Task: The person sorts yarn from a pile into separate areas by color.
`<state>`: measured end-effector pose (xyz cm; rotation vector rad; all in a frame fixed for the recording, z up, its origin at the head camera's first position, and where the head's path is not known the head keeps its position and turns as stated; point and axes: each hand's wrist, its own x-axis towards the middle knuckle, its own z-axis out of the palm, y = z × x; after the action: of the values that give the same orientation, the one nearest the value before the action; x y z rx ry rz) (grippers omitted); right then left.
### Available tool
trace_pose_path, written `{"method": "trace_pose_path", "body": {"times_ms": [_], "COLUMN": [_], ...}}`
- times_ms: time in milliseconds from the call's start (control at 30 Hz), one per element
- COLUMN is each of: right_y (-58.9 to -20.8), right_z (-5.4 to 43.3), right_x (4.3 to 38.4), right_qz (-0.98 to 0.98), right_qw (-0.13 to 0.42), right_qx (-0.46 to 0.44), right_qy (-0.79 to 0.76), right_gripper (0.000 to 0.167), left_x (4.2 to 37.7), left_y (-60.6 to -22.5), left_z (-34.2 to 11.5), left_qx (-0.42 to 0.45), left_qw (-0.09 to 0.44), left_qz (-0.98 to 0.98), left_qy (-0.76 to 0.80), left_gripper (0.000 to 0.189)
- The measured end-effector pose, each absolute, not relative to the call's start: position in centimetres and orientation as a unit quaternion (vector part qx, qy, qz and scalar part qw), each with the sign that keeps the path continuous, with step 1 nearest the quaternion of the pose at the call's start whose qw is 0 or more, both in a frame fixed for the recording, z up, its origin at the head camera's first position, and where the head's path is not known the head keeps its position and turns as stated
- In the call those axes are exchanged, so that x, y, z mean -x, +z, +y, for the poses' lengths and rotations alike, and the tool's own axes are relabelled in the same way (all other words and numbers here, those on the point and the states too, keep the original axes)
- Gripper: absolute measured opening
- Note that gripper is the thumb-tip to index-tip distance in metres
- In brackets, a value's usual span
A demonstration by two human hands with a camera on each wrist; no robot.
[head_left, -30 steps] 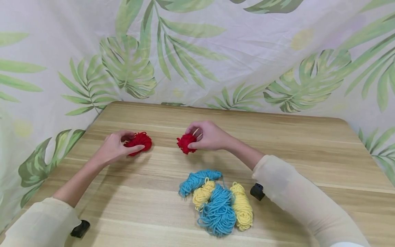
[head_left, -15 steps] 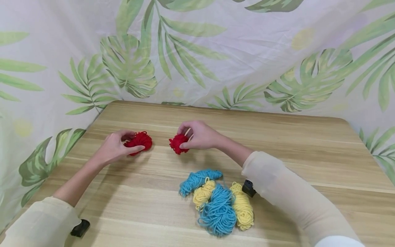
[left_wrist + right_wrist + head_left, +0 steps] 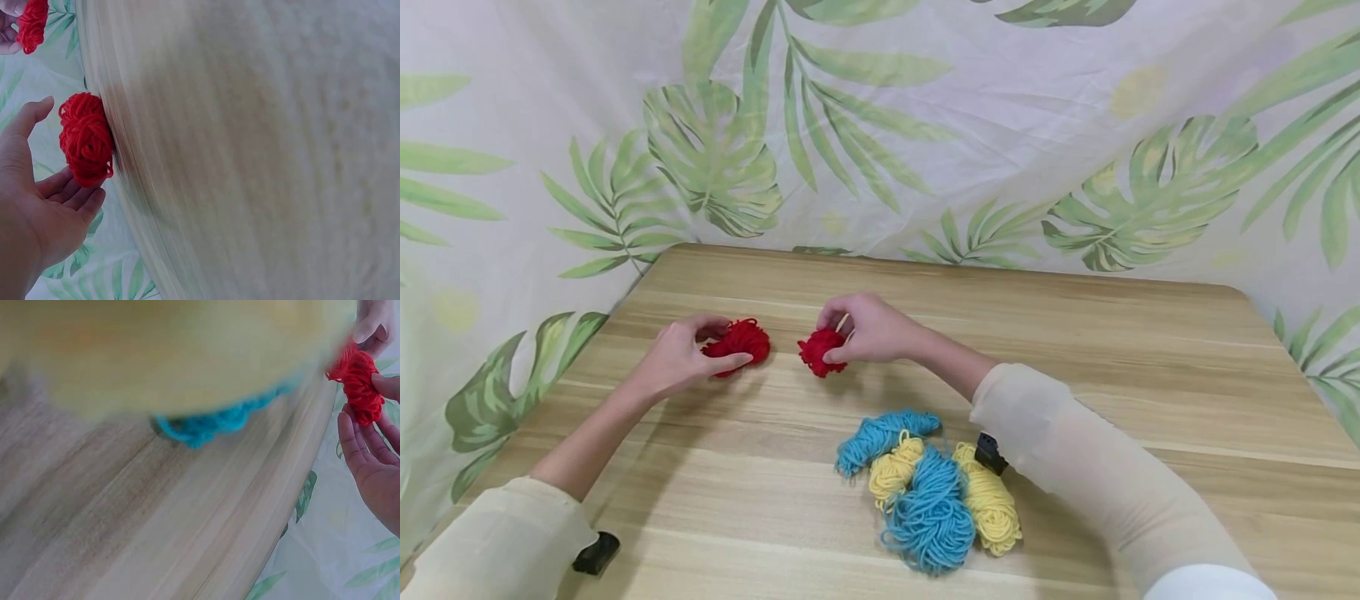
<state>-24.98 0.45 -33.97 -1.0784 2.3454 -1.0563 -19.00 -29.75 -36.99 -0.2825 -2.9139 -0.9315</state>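
Observation:
A small red yarn skein lies on the wooden table at the left. Around it is my left hand, its fingertips at the yarn; in the left wrist view the thumb stands off from the skein, with the loosely extended fingers at its lower end. My right hand pinches a second red yarn skein between thumb and fingers, a short gap to the right of the first. The right wrist view shows this red bundle between thumb and fingertips.
Nearer the front, two blue yarn skeins and two yellow ones lie bunched together. A black wrist camera under the right sleeve overlaps the right yellow skein. Behind the table hangs a leaf-patterned cloth.
My right hand has moved left with its red yarn skein, closer to the other. The right yellow skein has shifted slightly beside the wrist camera. My left hand has stayed put.

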Motion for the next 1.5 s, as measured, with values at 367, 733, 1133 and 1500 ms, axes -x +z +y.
{"method": "trace_pose_path", "body": {"times_ms": [367, 733, 1133, 1500], "right_y": [-34.3, -33.2, -33.5, -33.9], "right_z": [-0.5, -1.3, -2.7, -4.3], "right_x": [25.3, 25.6, 25.7, 25.5], "right_qz": [0.829, 0.836, 0.825, 0.826], "right_qw": [0.186, 0.186, 0.188, 0.180], "right_qx": [0.371, 0.373, 0.400, 0.425], "right_qy": [-0.375, -0.358, -0.353, -0.323], "right_gripper": [0.032, 0.031, 0.030, 0.028], "left_x": [18.9, 18.8, 18.9, 18.8], "left_y": [-37.0, -36.8, -36.7, -36.7], "left_z": [-30.0, -30.1, -30.1, -30.2], "left_qx": [0.102, 0.099, 0.093, 0.094], "left_qw": [0.033, 0.031, 0.010, 0.002], "left_qz": [-0.947, -0.948, -0.948, -0.944], "left_qy": [-0.302, -0.302, -0.306, -0.316], "left_gripper": [0.065, 0.064, 0.069, 0.070]}}
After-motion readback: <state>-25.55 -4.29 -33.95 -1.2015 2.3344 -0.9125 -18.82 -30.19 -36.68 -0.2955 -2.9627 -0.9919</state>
